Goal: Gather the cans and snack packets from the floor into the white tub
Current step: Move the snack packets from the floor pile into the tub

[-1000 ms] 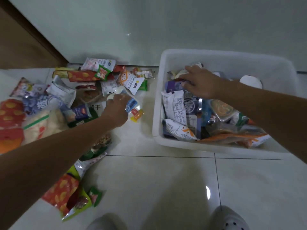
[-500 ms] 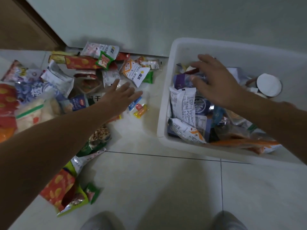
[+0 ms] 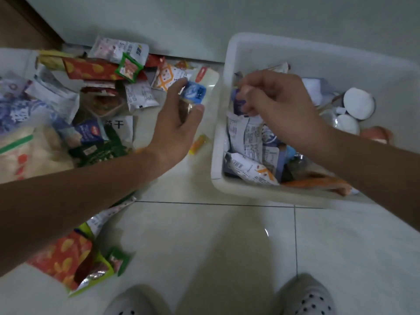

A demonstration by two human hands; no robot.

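Note:
My left hand (image 3: 179, 126) grips a small blue-and-white snack packet (image 3: 194, 92), lifted just left of the white tub (image 3: 229, 185). My right hand (image 3: 277, 103) hovers over the tub's left part with its fingers curled; whether it holds anything I cannot tell. The tub holds several packets, among them a white one with orange marks (image 3: 252, 171), and white-topped cans (image 3: 358, 103) at its right. A pile of snack packets (image 3: 95, 71) covers the floor at the left, with a red-and-yellow bag (image 3: 66, 258) near my left forearm. A small orange-yellow packet (image 3: 198, 143) lies beside the tub.
A pale wall (image 3: 227, 17) runs behind the pile and tub, with a brown door frame (image 3: 29, 21) at the far left. Glossy floor tiles (image 3: 204, 246) stretch in front. My two slippered feet (image 3: 304, 296) stand at the bottom edge.
My left hand went from lying flat over the pile to gripping the blue packet and lifting it toward the tub. My right hand's spread fingers have curled over the tub.

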